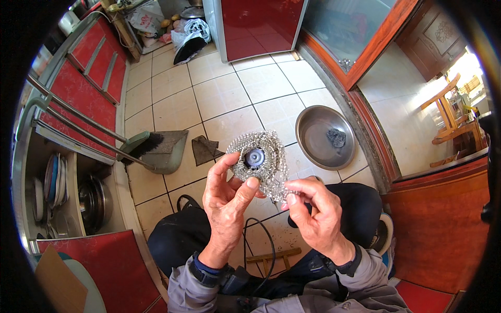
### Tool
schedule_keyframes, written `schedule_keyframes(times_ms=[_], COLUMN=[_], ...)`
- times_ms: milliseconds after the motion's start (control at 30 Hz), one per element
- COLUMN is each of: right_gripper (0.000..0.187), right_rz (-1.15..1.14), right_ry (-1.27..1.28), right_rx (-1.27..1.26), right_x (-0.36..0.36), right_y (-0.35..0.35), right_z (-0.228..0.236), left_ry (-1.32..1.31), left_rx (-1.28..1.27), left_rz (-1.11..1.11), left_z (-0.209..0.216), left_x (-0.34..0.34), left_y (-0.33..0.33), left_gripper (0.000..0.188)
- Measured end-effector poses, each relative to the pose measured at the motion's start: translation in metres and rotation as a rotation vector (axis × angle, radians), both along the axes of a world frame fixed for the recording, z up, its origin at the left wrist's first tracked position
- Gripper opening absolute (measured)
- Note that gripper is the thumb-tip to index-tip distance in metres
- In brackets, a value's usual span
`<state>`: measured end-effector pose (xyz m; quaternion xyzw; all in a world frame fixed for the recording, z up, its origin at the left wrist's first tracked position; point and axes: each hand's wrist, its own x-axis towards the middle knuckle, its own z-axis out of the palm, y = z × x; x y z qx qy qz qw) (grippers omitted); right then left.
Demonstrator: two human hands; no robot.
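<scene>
In front of me is a round thing with a grey disc-like hub, wrapped in shiny silvery wire mesh [275,151] like a metal scourer. My left hand [226,203] grips it from the left, thumb and forefinger spread across the near side of the hub. At its lower right, my right hand [315,211] pinches a loose edge of the mesh between thumb and fingertips. What exactly the hub belongs to is not clear. To the right on the floor stands a steel basin [311,130] with a dark grey clump [335,137], like used steel wool, in it.
A broom [140,144] and a dustpan [169,161] stand on the left, beside a dark cloth [205,149]. An open cabinet [73,161] holds plates and pans. A red fridge [261,26] stands ahead, a wood-framed glass door [360,41] to the right. A black cable [272,240] loops between my knees.
</scene>
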<state>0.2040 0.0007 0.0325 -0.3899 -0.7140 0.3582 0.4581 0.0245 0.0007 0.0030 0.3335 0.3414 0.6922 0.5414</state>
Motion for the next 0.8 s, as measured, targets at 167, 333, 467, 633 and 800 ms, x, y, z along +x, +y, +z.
schedule_keyframes(times_ms=[167, 333, 467, 633, 800], right_gripper=[0.024, 0.025, 0.032, 0.043, 0.035], right_rz=[-0.047, -0.051, 0.010, -0.011, -0.075], right_ry=[0.117, 0.156, -0.003, -0.104, -0.104], right_rx=[-0.095, -0.182, 0.039, 0.195, 0.280], right_x=[-0.002, 0.000, -0.002, -0.003, 0.007], right_y=[-0.003, -0.002, 0.000, 0.003, 0.010], right_z=[0.003, 0.005, 0.005, 0.006, 0.014], left_ry=[-0.097, -0.090, -0.091, -0.143, -0.059], left_rx=[-0.058, -0.067, -0.048, -0.050, -0.011], left_rz=[-0.010, -0.025, -0.024, -0.033, -0.102], left_z=[0.003, 0.003, 0.002, 0.002, 0.000], left_x=[-0.001, -0.001, -0.001, -0.003, -0.005], left_y=[0.001, 0.001, 0.002, 0.000, -0.002], left_gripper=[0.051, 0.050, 0.051, 0.050, 0.052])
